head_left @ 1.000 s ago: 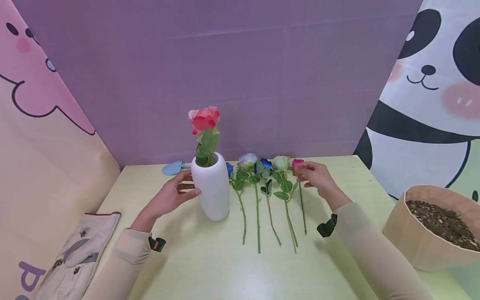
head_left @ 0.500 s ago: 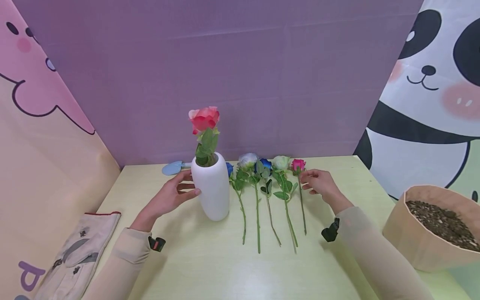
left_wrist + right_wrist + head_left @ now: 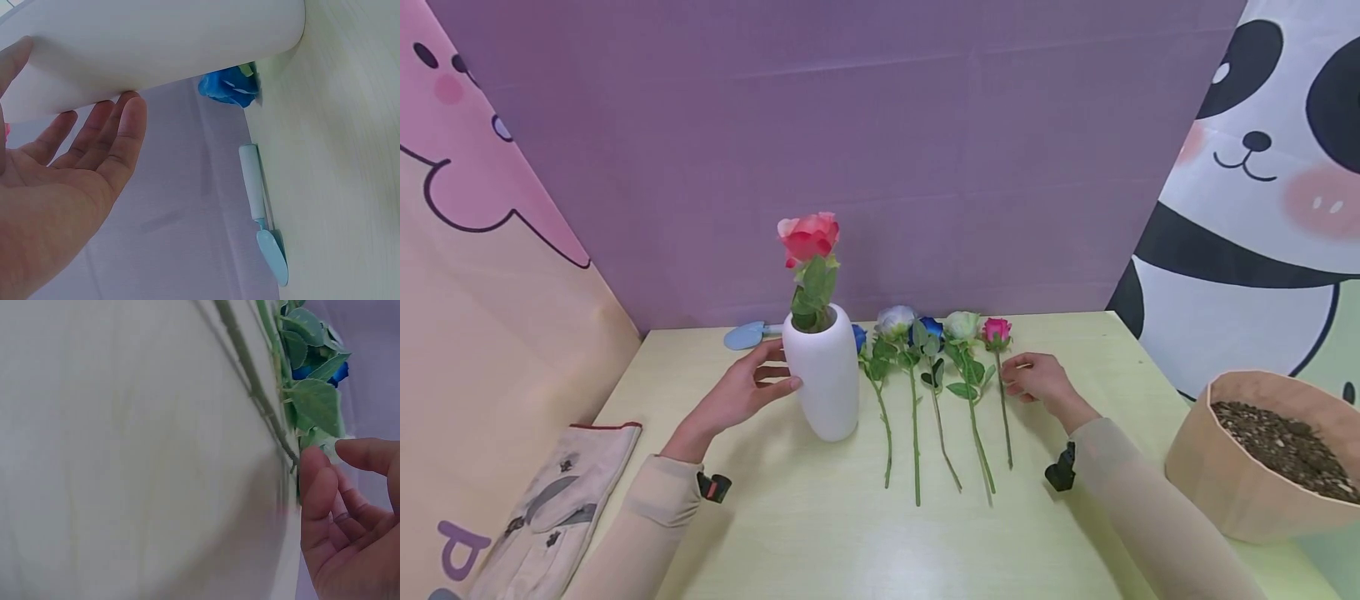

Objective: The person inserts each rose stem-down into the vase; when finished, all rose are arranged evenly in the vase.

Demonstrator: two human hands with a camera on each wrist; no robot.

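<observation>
A white vase stands upright on the table, holding a pinkish-red rose with green leaves. My left hand holds the vase's left side, thumb at the front and fingers toward the back; the left wrist view shows the fingertips against its wall. My right hand is beside the stem of a small magenta rose lying on the table. In the right wrist view, the fingertips are close to the stem, and the thumb stands apart from them; contact cannot be told.
Between vase and magenta rose lie a pale green rose, a blue rose, a lilac flower and another blue flower. A light-blue trowel lies behind the vase. Right: a pot of soil. Left: a folded cloth.
My right hand has let go of the magenta rose's head and moved down and slightly right along its stem. The left hand and vase have stayed put.
</observation>
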